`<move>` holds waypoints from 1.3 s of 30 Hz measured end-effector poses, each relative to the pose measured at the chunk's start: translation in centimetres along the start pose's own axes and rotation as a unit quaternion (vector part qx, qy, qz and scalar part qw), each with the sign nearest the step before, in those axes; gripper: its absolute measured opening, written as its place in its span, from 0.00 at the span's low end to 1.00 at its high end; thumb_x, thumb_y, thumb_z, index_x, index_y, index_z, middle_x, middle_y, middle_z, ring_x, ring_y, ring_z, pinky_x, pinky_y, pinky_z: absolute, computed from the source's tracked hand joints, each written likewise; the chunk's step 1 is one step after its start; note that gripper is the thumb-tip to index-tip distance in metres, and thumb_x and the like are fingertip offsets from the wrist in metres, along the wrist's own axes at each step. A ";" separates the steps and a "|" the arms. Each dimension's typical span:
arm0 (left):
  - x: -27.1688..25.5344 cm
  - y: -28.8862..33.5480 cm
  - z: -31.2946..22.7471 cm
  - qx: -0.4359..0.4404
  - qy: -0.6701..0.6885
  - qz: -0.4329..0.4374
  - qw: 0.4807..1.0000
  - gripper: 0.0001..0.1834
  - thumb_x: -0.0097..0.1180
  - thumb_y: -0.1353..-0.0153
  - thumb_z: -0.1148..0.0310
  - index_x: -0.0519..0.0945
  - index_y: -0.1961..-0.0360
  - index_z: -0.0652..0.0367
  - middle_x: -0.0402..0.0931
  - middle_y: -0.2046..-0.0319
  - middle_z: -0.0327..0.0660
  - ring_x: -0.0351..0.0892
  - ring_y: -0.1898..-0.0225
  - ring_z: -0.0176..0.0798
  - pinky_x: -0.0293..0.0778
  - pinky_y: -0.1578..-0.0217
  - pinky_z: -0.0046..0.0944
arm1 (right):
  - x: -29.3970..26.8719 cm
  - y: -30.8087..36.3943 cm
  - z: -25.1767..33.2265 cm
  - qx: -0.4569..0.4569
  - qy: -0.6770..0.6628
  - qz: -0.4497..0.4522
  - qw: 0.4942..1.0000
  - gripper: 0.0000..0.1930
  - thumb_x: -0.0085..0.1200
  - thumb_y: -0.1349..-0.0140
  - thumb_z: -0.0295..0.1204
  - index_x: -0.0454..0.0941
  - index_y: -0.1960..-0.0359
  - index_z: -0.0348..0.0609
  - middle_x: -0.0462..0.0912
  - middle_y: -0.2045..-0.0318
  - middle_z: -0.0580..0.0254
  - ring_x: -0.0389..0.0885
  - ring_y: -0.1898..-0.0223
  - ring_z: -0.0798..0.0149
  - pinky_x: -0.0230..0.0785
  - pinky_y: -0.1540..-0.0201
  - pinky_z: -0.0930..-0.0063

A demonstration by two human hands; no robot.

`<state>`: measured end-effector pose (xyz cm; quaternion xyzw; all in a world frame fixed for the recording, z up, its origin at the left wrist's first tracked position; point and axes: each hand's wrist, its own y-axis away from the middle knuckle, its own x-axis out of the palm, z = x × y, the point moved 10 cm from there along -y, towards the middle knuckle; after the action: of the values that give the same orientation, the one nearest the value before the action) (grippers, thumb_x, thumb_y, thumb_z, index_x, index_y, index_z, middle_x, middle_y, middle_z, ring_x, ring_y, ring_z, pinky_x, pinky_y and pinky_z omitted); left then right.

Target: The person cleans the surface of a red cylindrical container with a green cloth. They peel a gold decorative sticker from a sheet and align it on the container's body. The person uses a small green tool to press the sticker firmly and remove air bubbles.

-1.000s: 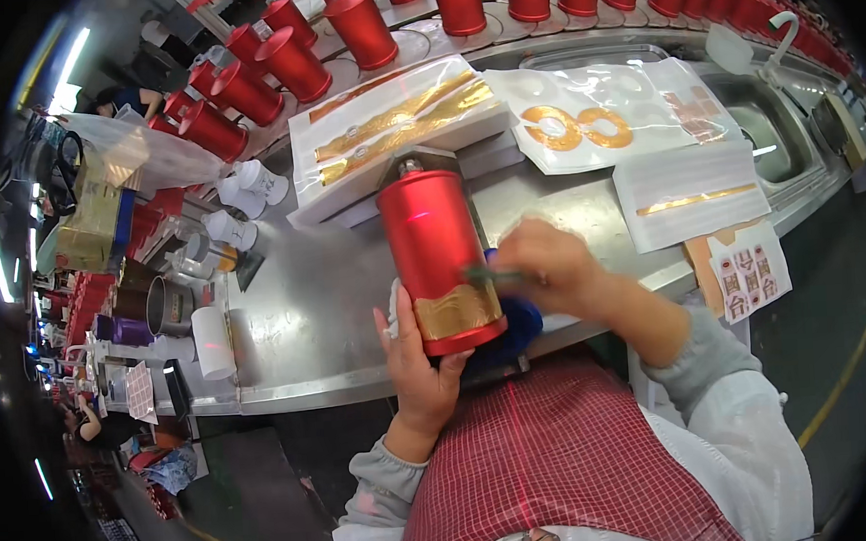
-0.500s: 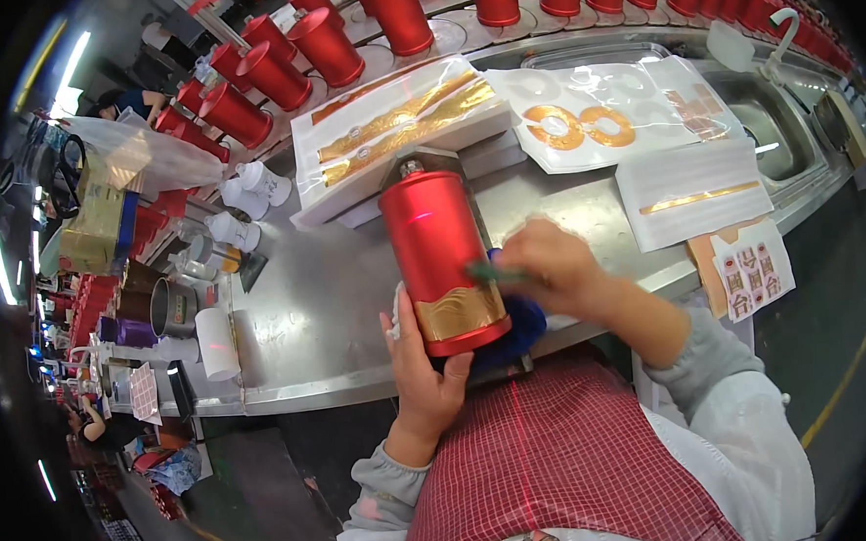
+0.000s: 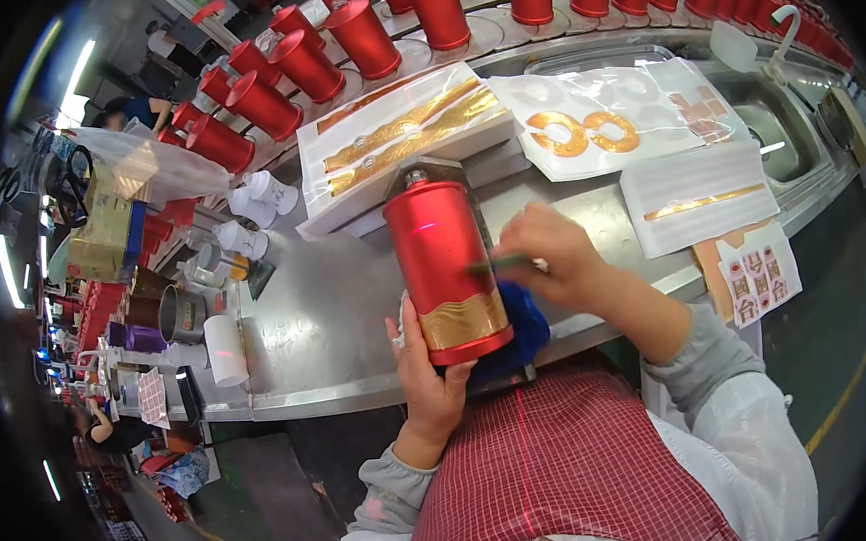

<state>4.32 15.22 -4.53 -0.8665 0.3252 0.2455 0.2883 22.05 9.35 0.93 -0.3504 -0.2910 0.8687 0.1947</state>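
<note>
A shiny red bottle (image 3: 433, 241) lies tilted in front of me, its metal neck pointing away. A wavy gold band (image 3: 463, 324) wraps its lower end. My left hand (image 3: 431, 386) is closed around the near end of the bottle, thumb under the base and fingers along the left side. My right hand (image 3: 555, 254) pinches a small, flat, dark green tool (image 3: 513, 262), whose tip reaches the bottle's right side above the gold band. Motion blurs the tool, so its exact kind is unclear. Beneath the bottle, on the right, is a bunched blue cloth (image 3: 529, 332).
A white stack with gold wavy strips (image 3: 401, 135) stands behind the bottle. Sheets with gold ring stickers (image 3: 583, 133) and a single gold strip (image 3: 704, 202) lie right, near a sink (image 3: 783, 135). Red bottles (image 3: 439, 13) line a conveyor behind. Cups (image 3: 240, 239) and a white roll (image 3: 226, 350) stand left.
My right hand has moved slightly up and away with the green tool. The bottles on the conveyor have shifted to the right. My left hand keeps its hold on the red bottle.
</note>
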 end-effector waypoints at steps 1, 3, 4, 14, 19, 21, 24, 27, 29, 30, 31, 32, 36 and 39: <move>0.0 0.0 0.2 -0.005 0.001 0.007 1.000 0.53 0.45 0.38 0.35 0.49 0.32 0.76 0.61 0.36 0.60 0.63 0.35 0.59 0.39 0.32 0.60 | 0.8 0.9 2.6 -0.075 0.024 0.035 0.996 0.11 0.65 0.51 0.25 0.79 0.65 0.42 0.79 0.68 0.60 0.76 0.66 0.54 0.69 0.62 0.65; 0.3 0.2 0.5 -0.016 0.026 0.001 1.000 0.52 0.45 0.37 0.37 0.49 0.31 0.75 0.64 0.38 0.60 0.61 0.34 0.58 0.44 0.32 0.53 | 1.7 1.9 3.9 -0.024 -0.202 0.138 0.969 0.10 0.63 0.48 0.28 0.79 0.64 0.47 0.78 0.67 0.59 0.76 0.63 0.55 0.67 0.59 0.64; 0.4 0.2 0.7 -0.021 0.038 -0.001 0.999 0.51 0.44 0.36 0.37 0.49 0.31 0.74 0.65 0.38 0.60 0.59 0.33 0.58 0.47 0.32 0.49 | 1.7 1.4 2.2 -0.005 -0.160 0.129 0.979 0.09 0.64 0.49 0.27 0.80 0.65 0.45 0.78 0.67 0.60 0.76 0.64 0.56 0.68 0.60 0.64; -0.1 -0.5 -1.3 0.021 -0.025 -0.029 0.999 0.55 0.49 0.41 0.34 0.49 0.32 0.75 0.65 0.39 0.58 0.64 0.36 0.57 0.38 0.32 0.60 | 0.5 0.7 -0.7 0.040 -0.092 0.030 0.994 0.10 0.63 0.49 0.27 0.80 0.64 0.44 0.79 0.69 0.59 0.76 0.65 0.54 0.68 0.61 0.64; 0.1 -0.7 -0.2 0.003 -0.026 -0.009 1.000 0.53 0.54 0.40 0.39 0.52 0.33 0.75 0.66 0.40 0.60 0.64 0.36 0.58 0.43 0.31 0.54 | 1.5 1.3 3.1 -0.026 -0.117 0.127 0.985 0.09 0.62 0.46 0.29 0.77 0.65 0.45 0.76 0.70 0.60 0.75 0.64 0.55 0.66 0.60 0.61; 0.2 -0.5 -0.4 0.000 -0.013 -0.009 1.000 0.53 0.54 0.41 0.39 0.53 0.33 0.75 0.66 0.40 0.60 0.63 0.36 0.58 0.43 0.31 0.55 | 1.2 0.6 0.8 0.013 -0.081 0.115 0.990 0.08 0.62 0.47 0.29 0.78 0.66 0.46 0.77 0.70 0.60 0.76 0.66 0.55 0.68 0.61 0.63; -0.2 -0.5 -0.5 -0.001 -0.017 -0.009 1.000 0.53 0.56 0.42 0.39 0.53 0.33 0.75 0.66 0.40 0.59 0.64 0.36 0.59 0.41 0.32 0.58 | 1.0 -0.1 1.9 -0.007 -0.076 0.087 0.993 0.08 0.62 0.46 0.30 0.77 0.66 0.44 0.76 0.70 0.58 0.77 0.66 0.52 0.68 0.62 0.61; -0.2 -0.3 -1.4 0.026 -0.047 -0.022 0.998 0.53 0.57 0.42 0.40 0.52 0.33 0.75 0.66 0.39 0.59 0.65 0.36 0.58 0.37 0.33 0.64 | 2.0 0.4 3.5 0.010 -0.113 0.144 0.983 0.09 0.62 0.45 0.31 0.75 0.68 0.42 0.77 0.71 0.54 0.77 0.66 0.49 0.69 0.63 0.60; -0.7 -0.6 -2.8 0.070 -0.074 -0.063 0.993 0.53 0.59 0.43 0.42 0.52 0.33 0.75 0.65 0.39 0.60 0.64 0.36 0.58 0.37 0.33 0.64 | 1.6 -1.2 0.4 0.068 -0.079 0.115 0.988 0.10 0.62 0.45 0.32 0.73 0.68 0.42 0.77 0.71 0.54 0.77 0.67 0.49 0.69 0.63 0.59; -0.5 -0.7 -2.8 0.067 -0.086 -0.046 0.993 0.53 0.59 0.43 0.42 0.52 0.33 0.75 0.65 0.39 0.60 0.63 0.35 0.58 0.37 0.33 0.64 | 0.9 -2.0 0.0 0.042 -0.025 0.064 0.997 0.11 0.61 0.44 0.32 0.72 0.69 0.42 0.76 0.72 0.54 0.77 0.68 0.47 0.68 0.63 0.58; -0.3 -0.8 -2.8 0.064 -0.098 -0.029 0.993 0.53 0.58 0.42 0.42 0.52 0.33 0.76 0.64 0.39 0.61 0.63 0.35 0.58 0.37 0.33 0.65 | 1.4 -1.6 1.0 0.023 -0.050 0.099 0.994 0.10 0.61 0.44 0.32 0.72 0.69 0.42 0.76 0.72 0.54 0.77 0.68 0.47 0.68 0.63 0.58; -0.3 -0.9 -2.3 0.060 -0.112 -0.012 0.992 0.53 0.58 0.42 0.42 0.52 0.33 0.76 0.64 0.38 0.61 0.63 0.35 0.58 0.37 0.33 0.65 | 2.1 -0.9 2.5 0.001 -0.076 0.133 0.988 0.10 0.61 0.43 0.32 0.73 0.70 0.42 0.75 0.73 0.54 0.77 0.68 0.47 0.68 0.63 0.57; -0.2 -0.8 -1.7 0.057 -0.076 -0.028 0.995 0.52 0.58 0.42 0.42 0.52 0.33 0.76 0.64 0.38 0.62 0.64 0.36 0.59 0.38 0.33 0.64 | 0.9 -1.0 0.2 0.004 -0.018 0.047 0.999 0.08 0.61 0.45 0.30 0.75 0.67 0.44 0.75 0.73 0.58 0.74 0.70 0.51 0.64 0.66 0.60; -0.3 -0.5 -1.4 0.047 -0.067 -0.027 0.996 0.53 0.56 0.42 0.39 0.52 0.33 0.76 0.64 0.38 0.61 0.65 0.36 0.59 0.38 0.33 0.63 | 1.4 -0.3 3.2 -0.089 0.076 0.039 0.992 0.07 0.61 0.46 0.30 0.77 0.67 0.46 0.75 0.72 0.62 0.74 0.69 0.56 0.64 0.64 0.62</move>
<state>4.80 14.77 -3.18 -0.8423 0.2924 0.2797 0.3562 18.81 9.14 2.27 -0.4424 -0.3375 0.8172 0.1502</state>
